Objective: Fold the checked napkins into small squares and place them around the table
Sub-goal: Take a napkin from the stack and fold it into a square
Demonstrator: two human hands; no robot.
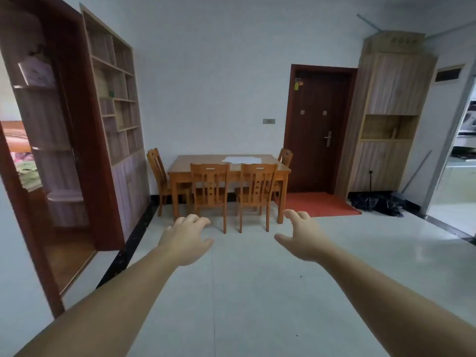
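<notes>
My left hand [188, 238]: held out in the air, fingers loosely curled, holding nothing. My right hand [301, 238]: likewise, thumb spread, holding nothing. Both hang over the pale tiled floor [257, 292]. Far ahead, against the wall: wooden table [195, 163]. On its far middle, lying flat: the napkins [242, 159], pale, their checks too distant to make out. Chairs [210, 186] tucked in around the table. To the right: dark door [319, 130] and red mat [319, 203]. To the left: shelf unit [116, 99].
</notes>
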